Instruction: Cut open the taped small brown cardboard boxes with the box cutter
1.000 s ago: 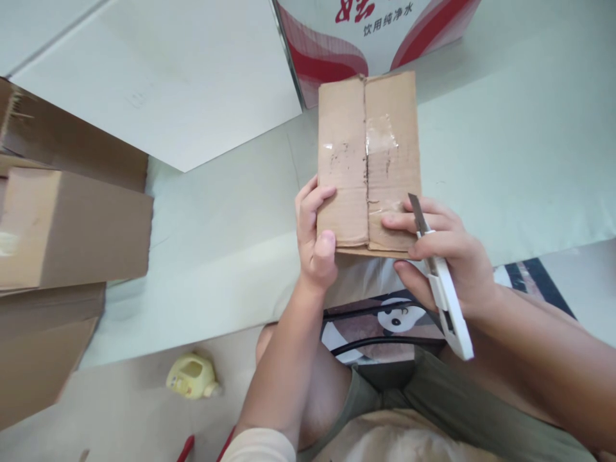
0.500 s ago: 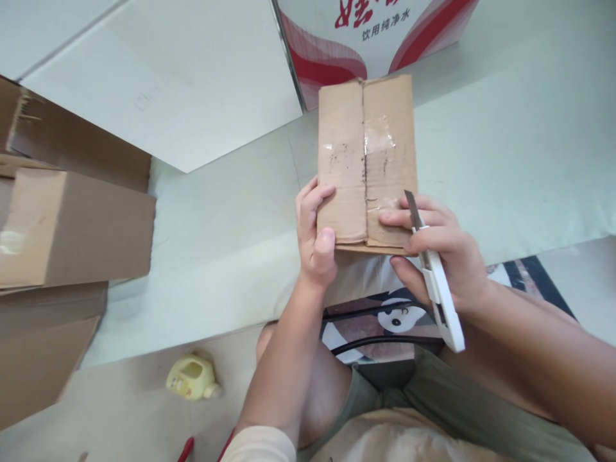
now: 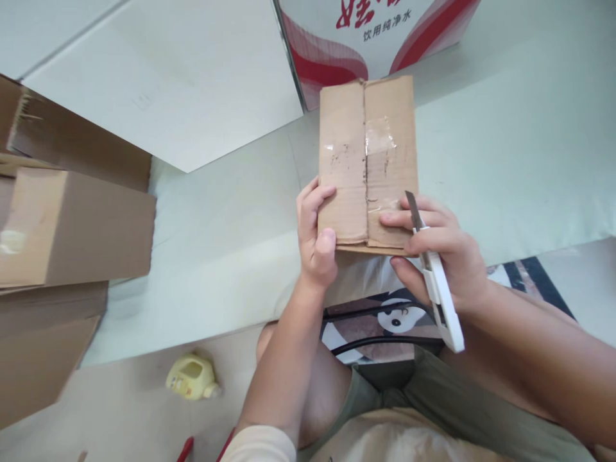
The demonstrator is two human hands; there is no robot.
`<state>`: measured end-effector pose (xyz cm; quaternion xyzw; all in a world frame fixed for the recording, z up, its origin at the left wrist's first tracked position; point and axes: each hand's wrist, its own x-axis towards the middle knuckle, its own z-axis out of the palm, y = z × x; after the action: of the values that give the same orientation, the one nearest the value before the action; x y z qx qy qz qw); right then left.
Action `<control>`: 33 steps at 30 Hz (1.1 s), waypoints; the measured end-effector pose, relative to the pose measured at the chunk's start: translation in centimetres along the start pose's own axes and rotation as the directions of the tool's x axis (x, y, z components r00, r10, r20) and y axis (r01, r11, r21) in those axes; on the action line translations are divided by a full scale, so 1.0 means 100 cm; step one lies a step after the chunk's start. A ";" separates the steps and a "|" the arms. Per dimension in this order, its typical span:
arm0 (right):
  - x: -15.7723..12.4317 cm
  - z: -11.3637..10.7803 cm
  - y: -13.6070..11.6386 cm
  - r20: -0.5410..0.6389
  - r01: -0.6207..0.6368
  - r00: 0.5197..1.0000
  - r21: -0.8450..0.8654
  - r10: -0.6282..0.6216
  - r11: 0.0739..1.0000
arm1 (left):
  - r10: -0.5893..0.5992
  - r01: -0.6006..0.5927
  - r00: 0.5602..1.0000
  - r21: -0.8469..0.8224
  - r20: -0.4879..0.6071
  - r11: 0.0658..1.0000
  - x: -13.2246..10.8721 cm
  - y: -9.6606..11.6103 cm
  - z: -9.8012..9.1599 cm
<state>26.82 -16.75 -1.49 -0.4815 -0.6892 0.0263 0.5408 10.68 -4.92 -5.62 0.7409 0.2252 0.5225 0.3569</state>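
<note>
A small brown cardboard box (image 3: 344, 167) is held over the front of the table, its two flaps meeting at a middle seam with scraps of clear tape on them. My left hand (image 3: 317, 237) grips the box's left lower edge, thumb on the near corner. At the lower right corner, my right hand (image 3: 445, 247) rests its fingers on the box. It also holds a white utility knife (image 3: 439, 292), its blade out and pointing up and away over the box's right edge. The box's underside and some right fingers are hidden.
Larger cardboard boxes (image 3: 103, 224) stand at the left. A white panel (image 3: 192, 83) and a red-and-white water carton (image 3: 332, 51) are at the back of the pale-covered table (image 3: 226, 256). On the floor lies a yellow jug (image 3: 192, 377). A panda-print bag (image 3: 370, 321) is below the table edge.
</note>
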 end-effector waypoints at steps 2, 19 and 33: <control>0.000 0.000 0.000 -0.007 0.003 1.000 -0.007 -0.003 1.000 | 0.002 -0.002 1.000 0.010 -0.004 1.000 0.000 0.000 0.001; -0.001 0.000 0.004 -0.004 0.038 0.999 -0.003 -0.038 0.999 | -0.015 0.016 0.998 -0.029 0.055 0.999 -0.001 -0.003 -0.004; -0.002 0.000 0.001 0.000 0.013 1.000 -0.002 -0.013 1.000 | -0.019 0.020 0.999 -0.035 0.042 0.999 0.000 -0.002 -0.004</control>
<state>26.88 -16.82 -1.69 -0.4777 -0.6924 0.0220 0.5403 10.37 -4.69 -5.66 0.7428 0.2159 0.5074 0.3796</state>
